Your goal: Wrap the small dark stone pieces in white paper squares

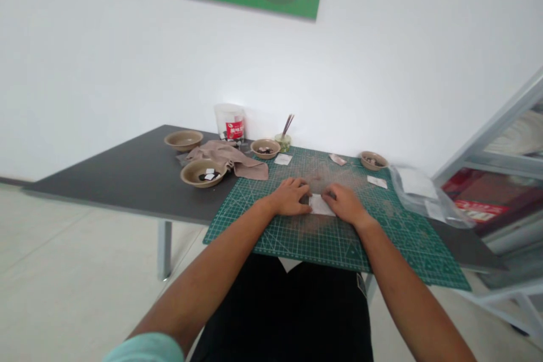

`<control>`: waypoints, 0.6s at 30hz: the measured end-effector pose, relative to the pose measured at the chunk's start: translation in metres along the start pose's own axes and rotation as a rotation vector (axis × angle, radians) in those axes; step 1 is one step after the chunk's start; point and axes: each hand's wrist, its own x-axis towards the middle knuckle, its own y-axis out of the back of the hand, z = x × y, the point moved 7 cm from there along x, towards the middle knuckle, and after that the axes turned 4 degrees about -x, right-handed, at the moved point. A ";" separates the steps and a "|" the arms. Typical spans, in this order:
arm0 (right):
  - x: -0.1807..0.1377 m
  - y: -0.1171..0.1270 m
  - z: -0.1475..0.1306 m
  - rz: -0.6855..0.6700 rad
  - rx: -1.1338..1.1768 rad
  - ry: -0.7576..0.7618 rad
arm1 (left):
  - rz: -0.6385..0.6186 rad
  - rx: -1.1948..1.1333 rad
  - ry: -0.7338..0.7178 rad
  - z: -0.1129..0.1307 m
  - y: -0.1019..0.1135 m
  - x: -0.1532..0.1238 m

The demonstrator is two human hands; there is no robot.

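Observation:
A small white rectangular piece, perhaps paper (321,206), lies flat on the green cutting mat (271,235). My left hand (290,198) is curled at its left side, with the thumb at the lower left edge. At the opposite side my right hand (345,203) has its thumb and fingers drawn together on the upper right edge. The fingertips partly cover the piece's edges. Brown dusty smears mark the mat around both hands. Farther back on the mat lie similar pieces: one white square (283,159), one brownish piece (337,159) and one white rectangle (377,181).
Left of the mat are a bowl with black and white bits (197,180), a brown cloth (224,153) and another bowl (184,140). A clear tub (229,120), a small bowl (266,155) and a jar with sticks (283,141) stand behind. Rightward are a bowl (373,167) and a plastic bag (403,198).

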 end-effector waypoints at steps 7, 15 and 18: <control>-0.001 -0.002 -0.007 -0.064 0.066 0.051 | 0.023 -0.013 -0.022 0.001 -0.002 -0.002; 0.000 -0.004 -0.016 -0.132 0.096 0.137 | 0.041 -0.022 -0.041 0.000 0.000 0.001; 0.006 -0.001 -0.013 -0.079 0.064 0.106 | 0.051 -0.019 -0.039 0.000 0.001 0.000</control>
